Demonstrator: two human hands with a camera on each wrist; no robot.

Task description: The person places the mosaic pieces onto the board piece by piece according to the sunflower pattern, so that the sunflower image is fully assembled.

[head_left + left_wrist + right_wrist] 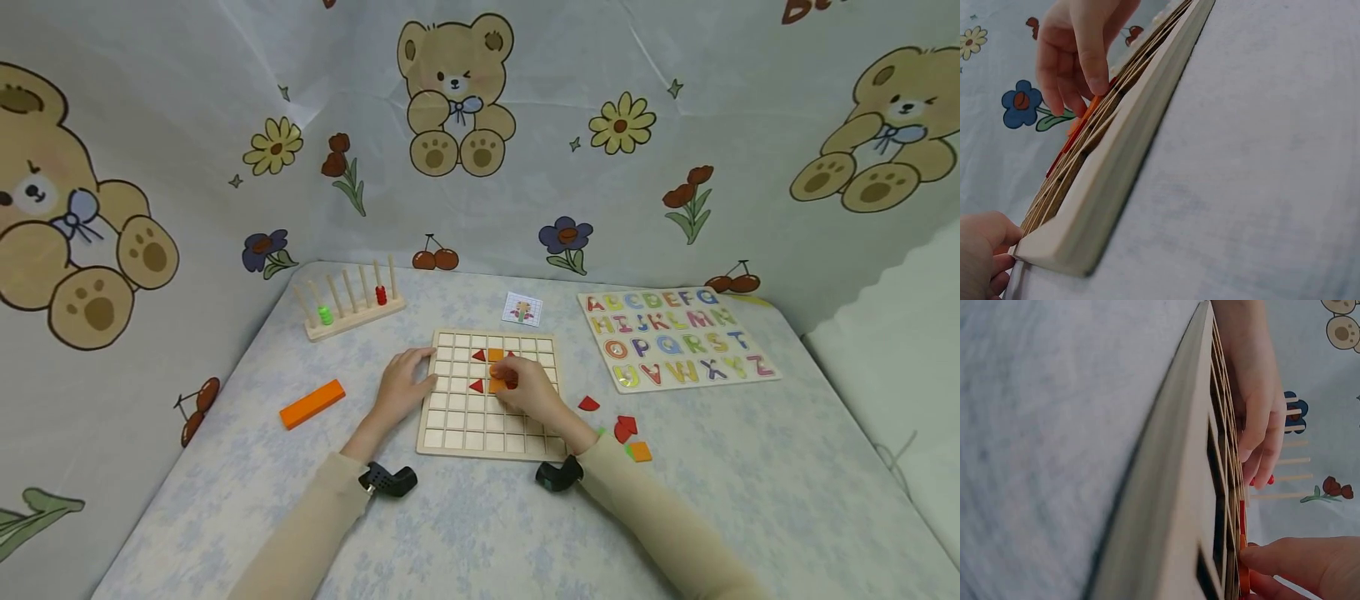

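Grid board [491, 396] mid-table. Left hand [405, 385] steadies board's left edge, fingers relaxed. Right hand [528, 390] fingertips pinch red piece [511, 380] over upper-middle cells. Risk: sleeve or fingers nudge seated tiles [480, 357] loose.

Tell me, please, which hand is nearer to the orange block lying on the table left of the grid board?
Left. The left hand rests on the grid board's left edge, a short way right of the orange block; the right hand works mid-board, farther away.

Grid board [1172, 487] edge-on, right hand [1297, 565] fingertips seemingly on orange piece [1244, 578]
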